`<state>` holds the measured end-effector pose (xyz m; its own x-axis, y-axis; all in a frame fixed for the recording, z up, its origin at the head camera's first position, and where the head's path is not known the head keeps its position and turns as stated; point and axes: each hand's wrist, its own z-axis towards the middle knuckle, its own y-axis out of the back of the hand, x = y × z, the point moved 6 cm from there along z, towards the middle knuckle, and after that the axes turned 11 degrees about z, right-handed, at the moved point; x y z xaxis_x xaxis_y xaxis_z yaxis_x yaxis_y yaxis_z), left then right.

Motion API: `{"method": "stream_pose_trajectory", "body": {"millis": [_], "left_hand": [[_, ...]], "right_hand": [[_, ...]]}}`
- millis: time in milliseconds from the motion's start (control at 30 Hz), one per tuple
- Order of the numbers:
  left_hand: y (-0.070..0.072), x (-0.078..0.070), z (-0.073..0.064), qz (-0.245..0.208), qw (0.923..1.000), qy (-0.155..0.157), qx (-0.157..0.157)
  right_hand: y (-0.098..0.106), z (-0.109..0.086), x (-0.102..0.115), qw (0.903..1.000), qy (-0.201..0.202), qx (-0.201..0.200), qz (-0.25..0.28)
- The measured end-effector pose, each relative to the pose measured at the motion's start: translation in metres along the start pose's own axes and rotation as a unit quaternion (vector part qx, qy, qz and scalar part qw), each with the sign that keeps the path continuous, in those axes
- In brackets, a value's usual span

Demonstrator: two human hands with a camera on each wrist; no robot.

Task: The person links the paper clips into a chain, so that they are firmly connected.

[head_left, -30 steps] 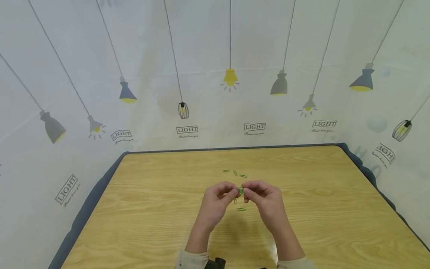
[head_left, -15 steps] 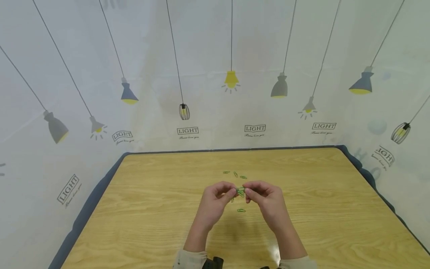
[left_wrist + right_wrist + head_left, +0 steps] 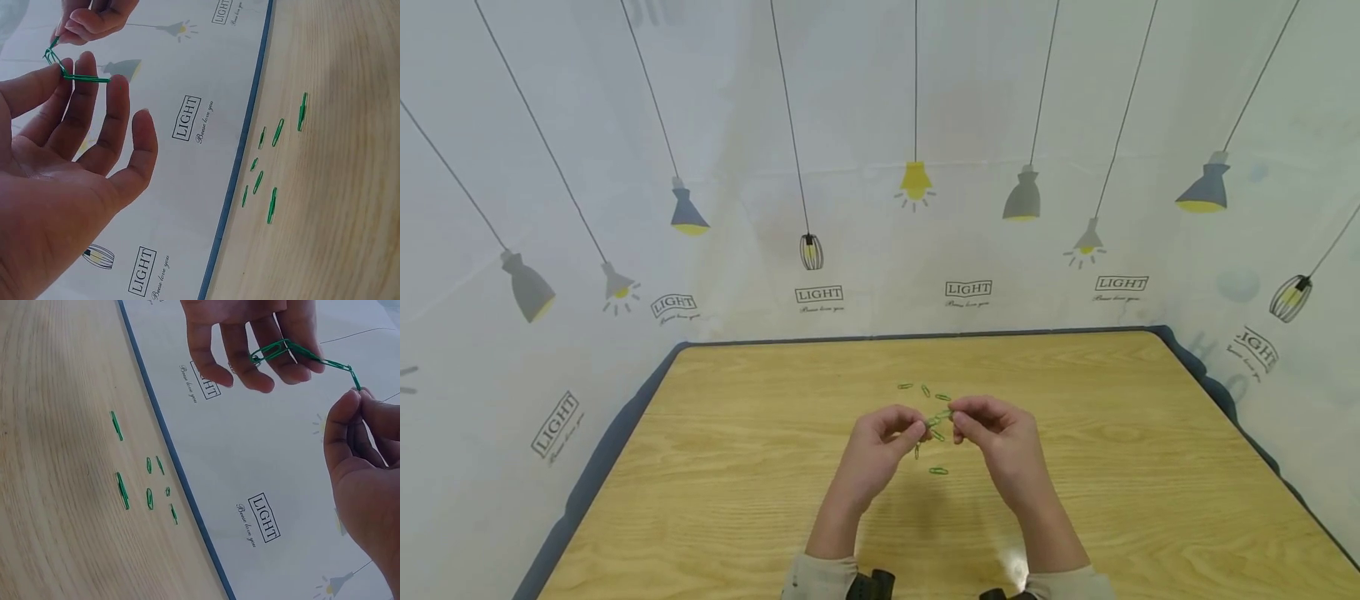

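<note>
A short chain of linked green paper clips stretches between my two hands above the table. My left hand pinches it between thumb and index finger, and one clip lies against the other fingers of that hand. At the chain's far end, a clip is pinched between thumb and fingertip of my right hand. The link in the left pinch is partly hidden by the fingers.
Several loose green paper clips lie scattered on the wooden table, beyond and beneath the hands. A white sheet printed with lamps rises behind the table's dark blue edge.
My right hand has moved slightly up and to the right, away from the left hand. More of the paper clip chain shows between them. The left hand has stayed nearly in place.
</note>
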<state>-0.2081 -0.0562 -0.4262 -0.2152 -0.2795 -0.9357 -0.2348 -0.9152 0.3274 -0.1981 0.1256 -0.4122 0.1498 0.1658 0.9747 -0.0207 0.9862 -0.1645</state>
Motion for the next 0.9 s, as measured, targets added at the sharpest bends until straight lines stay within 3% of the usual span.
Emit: {"method": "stream_pose_trajectory", "body": {"millis": [200,367,800,900], "left_hand": [[-0.004,0.003,0.001,0.004,0.9994,0.001,0.033],[-0.005,0.002,0.0,0.014,0.9992,-0.003,0.037],[-0.004,-0.008,0.001,-0.003,0.9987,-0.018,-0.047],[0.001,-0.01,0.002,0.0,0.9974,-0.016,-0.07]], "right_hand": [[-0.003,0.002,0.004,0.9999,0.001,-0.008,0.014],[-0.004,0.001,0.005,0.9996,-0.004,-0.021,0.015],[-0.006,0.0,-0.003,0.999,-0.014,-0.033,0.026],[-0.009,0.002,-0.003,0.9995,0.001,-0.03,0.01]]}}
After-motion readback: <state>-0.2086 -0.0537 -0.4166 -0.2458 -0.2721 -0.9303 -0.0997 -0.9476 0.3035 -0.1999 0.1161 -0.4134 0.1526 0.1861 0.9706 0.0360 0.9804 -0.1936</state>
